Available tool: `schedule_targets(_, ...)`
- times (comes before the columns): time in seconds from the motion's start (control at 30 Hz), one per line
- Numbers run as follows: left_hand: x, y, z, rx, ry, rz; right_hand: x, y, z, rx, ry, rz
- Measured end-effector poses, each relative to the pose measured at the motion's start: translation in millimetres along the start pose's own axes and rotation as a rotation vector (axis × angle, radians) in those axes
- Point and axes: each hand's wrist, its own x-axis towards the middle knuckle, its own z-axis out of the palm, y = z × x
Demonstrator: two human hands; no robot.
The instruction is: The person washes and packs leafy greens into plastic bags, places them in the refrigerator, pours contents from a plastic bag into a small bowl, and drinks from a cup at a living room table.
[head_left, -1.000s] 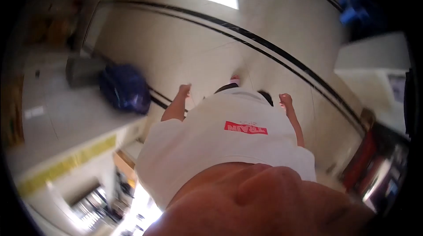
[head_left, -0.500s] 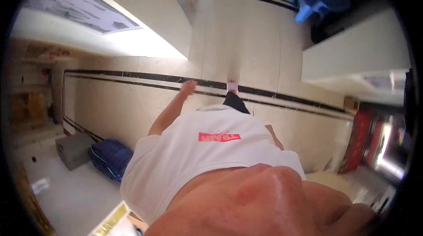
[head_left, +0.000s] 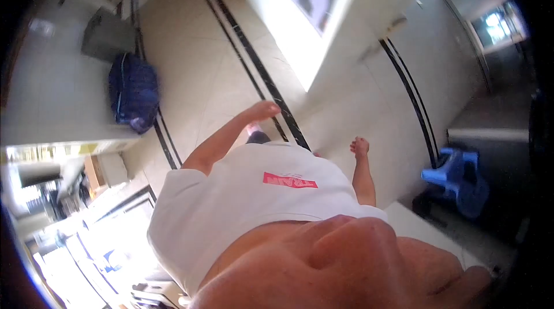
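Observation:
My left hand (head_left: 262, 111) hangs forward of the white T-shirt (head_left: 271, 199), over the floor with its dark double stripe. Its fingers look loosely stretched, and I see nothing in it. On the other side, my right hand (head_left: 359, 146) is held out low over the pale floor, its fingers slightly bent and apart, with no object visible. Neither hand touches anything. Part of one foot (head_left: 253, 128) shows beside the left forearm.
A wall corner (head_left: 314, 64) juts in ahead. On the right stands a blue plastic stool (head_left: 453, 176). To the left, a dark blue bag (head_left: 134, 92) lies beside a grey box (head_left: 109, 35). A bright opening (head_left: 497, 26) shows at the far right.
My view has turned left: the wall corner and stool have swung clockwise, and the bag has shifted up the picture. My right hand has come into view.

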Motion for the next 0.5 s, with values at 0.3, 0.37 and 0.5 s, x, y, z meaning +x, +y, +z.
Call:
schedule_targets(0.3,-223,131,-304,-0.135,0.327,0.464,60,-16,318,-0.772,-0.422,-0.114)
schedule_targets(0.37,-277,176,-332,-0.395,0.07,0.865,47,-62,385,-1.108,-0.529,-0.32)
schedule_targets(0.5,-286,177,-416,-0.46,-0.121,0.988,42,-123,478,-1.354,-0.66,-0.695)
